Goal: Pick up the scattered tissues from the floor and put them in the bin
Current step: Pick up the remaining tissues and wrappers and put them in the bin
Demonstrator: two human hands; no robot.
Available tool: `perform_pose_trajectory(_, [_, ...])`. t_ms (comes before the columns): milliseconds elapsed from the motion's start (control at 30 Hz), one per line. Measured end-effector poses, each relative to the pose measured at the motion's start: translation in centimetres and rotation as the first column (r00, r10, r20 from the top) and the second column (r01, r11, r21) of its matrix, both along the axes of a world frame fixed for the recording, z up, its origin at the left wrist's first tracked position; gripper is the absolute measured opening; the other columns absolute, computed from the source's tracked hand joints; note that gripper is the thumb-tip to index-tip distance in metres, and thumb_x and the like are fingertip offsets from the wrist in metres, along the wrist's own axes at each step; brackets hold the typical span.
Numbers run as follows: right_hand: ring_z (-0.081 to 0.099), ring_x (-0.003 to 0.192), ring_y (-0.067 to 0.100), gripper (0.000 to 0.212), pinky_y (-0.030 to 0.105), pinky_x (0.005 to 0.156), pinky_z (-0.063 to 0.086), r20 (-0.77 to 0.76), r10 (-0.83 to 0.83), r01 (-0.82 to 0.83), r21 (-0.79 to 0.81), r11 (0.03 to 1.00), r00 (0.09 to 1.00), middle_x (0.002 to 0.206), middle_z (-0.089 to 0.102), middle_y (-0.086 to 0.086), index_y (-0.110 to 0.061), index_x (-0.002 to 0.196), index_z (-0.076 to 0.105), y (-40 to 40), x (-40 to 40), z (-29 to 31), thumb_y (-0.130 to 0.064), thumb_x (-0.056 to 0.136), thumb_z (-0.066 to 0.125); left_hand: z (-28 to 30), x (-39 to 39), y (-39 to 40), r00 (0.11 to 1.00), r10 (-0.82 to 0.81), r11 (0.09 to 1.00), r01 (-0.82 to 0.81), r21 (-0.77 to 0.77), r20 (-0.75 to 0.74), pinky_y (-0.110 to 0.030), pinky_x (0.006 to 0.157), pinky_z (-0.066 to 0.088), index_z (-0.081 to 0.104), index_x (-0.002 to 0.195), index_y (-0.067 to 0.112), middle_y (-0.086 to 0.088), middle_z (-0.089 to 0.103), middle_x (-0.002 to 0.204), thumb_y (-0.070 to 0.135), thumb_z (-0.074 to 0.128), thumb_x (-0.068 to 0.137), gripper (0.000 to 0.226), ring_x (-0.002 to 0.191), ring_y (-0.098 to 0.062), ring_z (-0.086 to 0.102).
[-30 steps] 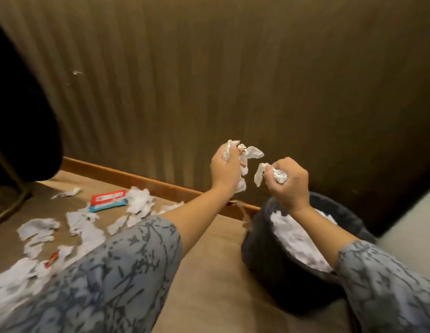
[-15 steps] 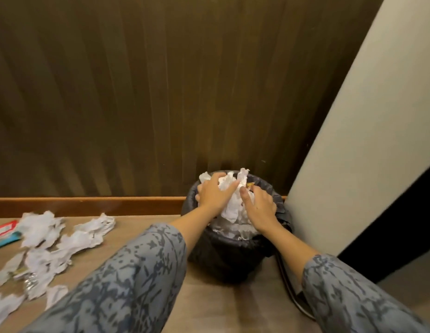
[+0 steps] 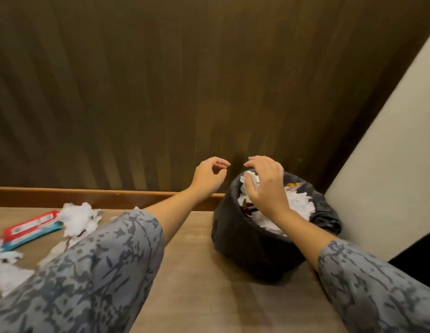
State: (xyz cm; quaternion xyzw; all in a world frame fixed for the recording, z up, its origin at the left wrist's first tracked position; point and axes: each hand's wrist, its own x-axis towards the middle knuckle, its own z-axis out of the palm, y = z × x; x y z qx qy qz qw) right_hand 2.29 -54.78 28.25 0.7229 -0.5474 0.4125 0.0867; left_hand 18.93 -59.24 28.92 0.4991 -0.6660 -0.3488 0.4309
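Honestly we couldn't read anything here. The only thing that carried print was the red and teal packet [image 3: 31, 230] lying on the floor at the left, beside the tissues. It had a white label patch with some marks on its red side, but it was way too blurry and small for us to make out a single letter or number.

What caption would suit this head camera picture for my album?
Two empty hands, left and right, above a tissue-filled bin; more tissues on the floor.
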Motion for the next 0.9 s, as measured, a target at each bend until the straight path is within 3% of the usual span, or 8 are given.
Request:
perform_pose_trajectory(200, [0.058,0.089,0.012,0.016,0.031,0.085,0.045,-0.002,0.199,-0.193,0.225,0.955,0.980,0.090,0.067,-0.005,-0.017,0.097,0.069,-1.7,13.0,-1.2,-0.026,0.094,0.057,-3.2,16.4,1.3,0.957,0.004,1.000,0.003,-0.022,0.290,-0.022,0.081,0.051,0.069,0.103,0.016,0.003,0.068,0.097,0.013,0.062,0.088,0.017,0.088,-0.008,0.063])
perform_pose_trajectory(433, [0.060,0.069,0.015,0.024,0.034,0.062,0.050,0.017,0.348,-0.283,0.620,0.732,0.937,0.075,0.067,-0.002,-0.016,0.080,0.069,-2.7,29.5,-5.3,-0.030,0.093,0.055,-10.2,34.4,5.0,0.945,0.030,0.974,-0.101,0.202,0.326,-0.024,0.075,0.056,0.070,0.098,0.021,0.007,0.069,0.089,0.034,0.074,0.080,0.022,0.083,-0.007,0.064])
perform_pose_trajectory(533, [0.061,0.081,0.022,0.019,0.032,0.068,0.046,0.022,0.387,-0.285,0.715,0.639,0.922,0.083,0.067,0.003,-0.011,0.089,0.070,-0.9,36.2,-9.3,-0.025,0.090,0.057,-13.9,40.1,7.7,0.925,0.072,0.955,-0.173,0.242,0.374,-0.022,0.075,0.054,0.069,0.095,0.026,0.011,0.068,0.088,0.038,0.075,0.078,0.022,0.084,-0.006,0.062])
perform_pose_trajectory(633, [0.050,0.117,0.030,0.033,0.040,0.093,0.045,0.004,0.377,-0.213,0.831,0.515,0.926,0.122,0.058,0.011,-0.017,0.119,0.060,1.8,41.0,-14.5,-0.034,0.090,0.056,-18.8,44.4,11.4,0.880,0.191,0.929,-0.305,0.208,0.435,-0.034,0.088,0.050,0.069,0.096,0.030,0.008,0.067,0.099,0.043,0.071,0.078,0.023,0.098,-0.012,0.060])
perform_pose_trajectory(733, [0.012,0.143,0.036,0.056,0.056,0.111,0.023,0.000,0.199,-0.077,0.922,0.380,0.980,0.153,0.023,0.012,-0.030,0.139,0.040,5.5,43.9,-18.9,-0.049,0.088,0.056,-23.2,46.8,16.4,0.726,0.324,0.825,-0.530,0.194,0.606,-0.045,0.105,0.030,0.063,0.110,0.034,-0.001,0.057,0.125,0.055,0.063,0.078,0.038,0.123,-0.023,0.045])
perform_pose_trajectory(800, [-0.011,0.146,0.035,0.080,0.063,0.111,0.004,0.005,0.044,-0.018,0.947,0.319,0.999,0.162,-0.004,0.006,-0.035,0.148,0.023,7.7,45.0,-20.9,-0.063,0.082,0.057,-24.8,47.8,20.4,0.567,0.378,0.702,-0.691,0.173,0.732,-0.055,0.112,0.000,0.058,0.120,0.039,0.001,0.043,0.144,0.070,0.058,0.074,0.055,0.139,-0.025,0.026])
perform_pose_trajectory(833, [-0.016,0.146,0.034,0.089,0.063,0.111,0.000,-0.011,-0.037,0.021,0.953,0.302,0.999,0.162,-0.011,0.005,-0.035,0.150,0.018,8.4,45.4,-21.9,-0.070,0.078,0.057,-25.2,48.3,22.2,0.529,0.376,0.664,-0.727,0.177,0.761,-0.058,0.108,-0.018,0.054,0.123,0.044,0.005,0.037,0.149,0.079,0.055,0.068,0.066,0.143,-0.024,0.017])
perform_pose_trajectory(900, [-0.022,0.144,0.035,0.099,0.066,0.108,-0.009,-0.044,-0.158,0.093,0.943,0.319,0.986,0.162,-0.013,0.002,-0.034,0.150,0.017,9.5,45.5,-24.0,-0.080,0.071,0.053,-26.0,49.7,25.4,0.524,0.347,0.650,-0.733,0.203,0.778,-0.059,0.097,-0.034,0.048,0.126,0.050,0.009,0.032,0.152,0.095,0.045,0.052,0.086,0.146,-0.023,0.010])
